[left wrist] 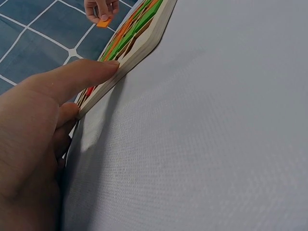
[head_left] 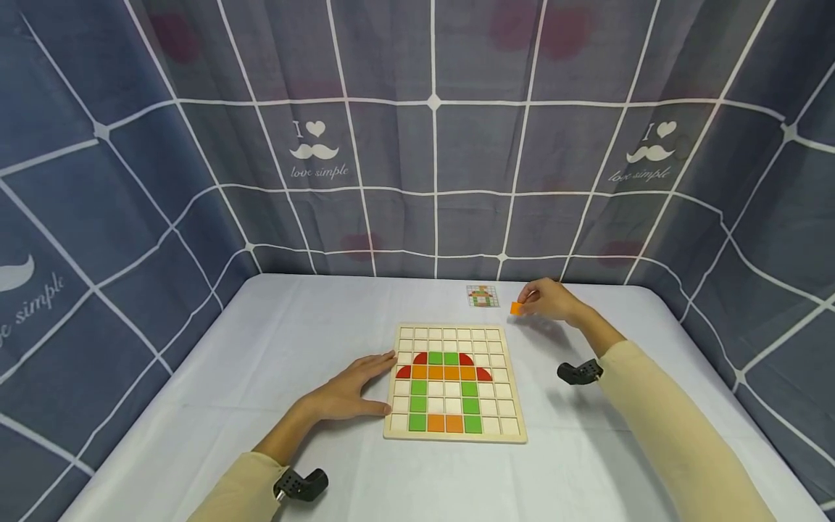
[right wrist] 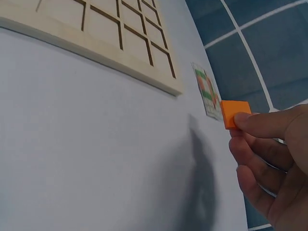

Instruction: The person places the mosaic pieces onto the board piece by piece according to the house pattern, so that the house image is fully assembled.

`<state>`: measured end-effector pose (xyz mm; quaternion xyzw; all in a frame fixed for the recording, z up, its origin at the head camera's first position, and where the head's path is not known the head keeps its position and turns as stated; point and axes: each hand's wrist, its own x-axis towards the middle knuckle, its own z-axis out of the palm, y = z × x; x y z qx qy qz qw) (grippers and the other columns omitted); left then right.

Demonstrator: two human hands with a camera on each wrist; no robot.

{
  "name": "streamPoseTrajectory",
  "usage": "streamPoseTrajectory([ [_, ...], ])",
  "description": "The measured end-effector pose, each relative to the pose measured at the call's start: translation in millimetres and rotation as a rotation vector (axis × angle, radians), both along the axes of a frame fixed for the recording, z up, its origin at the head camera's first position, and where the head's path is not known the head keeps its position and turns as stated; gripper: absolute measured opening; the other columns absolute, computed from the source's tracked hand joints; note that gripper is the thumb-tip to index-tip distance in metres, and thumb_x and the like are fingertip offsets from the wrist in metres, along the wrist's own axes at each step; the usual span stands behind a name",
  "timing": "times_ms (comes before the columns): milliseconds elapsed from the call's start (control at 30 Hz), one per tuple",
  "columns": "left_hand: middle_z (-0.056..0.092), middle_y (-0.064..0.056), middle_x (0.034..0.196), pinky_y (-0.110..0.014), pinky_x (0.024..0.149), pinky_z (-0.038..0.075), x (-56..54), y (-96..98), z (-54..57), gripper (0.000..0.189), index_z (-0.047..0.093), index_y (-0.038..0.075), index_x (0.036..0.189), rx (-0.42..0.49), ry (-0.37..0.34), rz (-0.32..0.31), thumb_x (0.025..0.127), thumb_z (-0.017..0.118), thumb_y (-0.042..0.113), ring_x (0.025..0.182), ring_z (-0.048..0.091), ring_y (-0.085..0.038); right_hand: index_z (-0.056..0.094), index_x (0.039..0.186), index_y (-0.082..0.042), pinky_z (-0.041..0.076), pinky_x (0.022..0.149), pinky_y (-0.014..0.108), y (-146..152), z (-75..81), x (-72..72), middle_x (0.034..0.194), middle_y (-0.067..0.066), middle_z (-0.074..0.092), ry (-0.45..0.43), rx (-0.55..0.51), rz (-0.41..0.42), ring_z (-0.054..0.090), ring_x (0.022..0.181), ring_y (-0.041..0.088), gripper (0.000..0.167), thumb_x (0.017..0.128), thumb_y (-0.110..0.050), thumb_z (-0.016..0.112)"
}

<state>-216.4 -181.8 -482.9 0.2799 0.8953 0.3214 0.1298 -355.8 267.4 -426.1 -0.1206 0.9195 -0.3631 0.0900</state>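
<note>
A wooden grid board (head_left: pixel 457 438) lies on the white table, with green and orange square tiles and red quarter-round tiles in several of its cells. My left hand (head_left: pixel 346 391) touches the board's left edge; its thumb and fingers are spread along that side, as the left wrist view also shows. Between thumb and fingers my right hand (head_left: pixel 551 299) pinches an orange square tile (right wrist: pixel 235 114), held above the table beyond the board's far right corner. Just left of that tile is a small pattern card (head_left: pixel 483 296) printed with a similar coloured figure.
The white-covered table (head_left: pixel 293 312) ends at a dark checked curtain (head_left: pixel 391 145) that stands behind it and along both sides. Black wrist devices (head_left: pixel 303 484) sit at both sleeve cuffs.
</note>
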Motion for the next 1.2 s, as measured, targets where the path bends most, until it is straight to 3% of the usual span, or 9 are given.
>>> streamPoseTrajectory([
  [200, 0.027, 0.0, 0.169, -0.061, 0.12, 0.021, -0.3, 0.1, 1.1, 0.093, 0.035, 0.012, 0.162, 0.001, -0.003, 0.0, 0.087, 0.079, 0.044, 0.154, 0.02, -0.031, 0.071, 0.098, -0.002, 0.052, 0.071, 0.033, -18, 1.4, 5.3, 0.092, 0.007, 0.074, -0.014, -0.007, 0.111, 0.066, 0.082, 0.02, 0.013, 0.089, -0.006, 0.08],
  [667, 0.026, -0.001, 0.169, -0.061, 0.119, 0.021, -1.2, 0.8, -1.7, 0.094, 0.035, 0.012, 0.162, 0.005, 0.0, -0.005, 0.087, 0.079, 0.045, 0.154, 0.02, -0.032, 0.073, 0.093, -0.009, 0.052, 0.076, 0.036, -72, -1.2, 24.1, 0.09, 0.0, 0.076, 0.025, -0.005, 0.267, 0.069, 0.084, 0.016, 0.009, 0.089, -0.009, 0.081],
  [933, 0.027, 0.0, 0.169, -0.062, 0.119, 0.021, -0.8, 1.2, -1.6, 0.093, 0.036, 0.012, 0.162, 0.01, 0.001, 0.007, 0.086, 0.08, 0.045, 0.154, 0.02, -0.032, 0.075, 0.091, -0.008, 0.056, 0.07, 0.035, -100, -16.3, 32.2, 0.084, 0.0, 0.076, 0.039, -0.072, 0.361, 0.072, 0.078, 0.019, 0.005, 0.091, -0.005, 0.079],
  [1200, 0.027, 0.0, 0.169, -0.062, 0.119, 0.021, 0.5, 1.6, -2.6, 0.093, 0.037, 0.013, 0.162, 0.007, 0.003, 0.014, 0.086, 0.08, 0.045, 0.154, 0.021, -0.032, 0.077, 0.089, -0.004, 0.056, 0.065, 0.032, -114, -32.4, 32.1, 0.08, -0.001, 0.075, 0.106, -0.135, 0.385, 0.07, 0.072, 0.016, 0.004, 0.089, -0.004, 0.081],
])
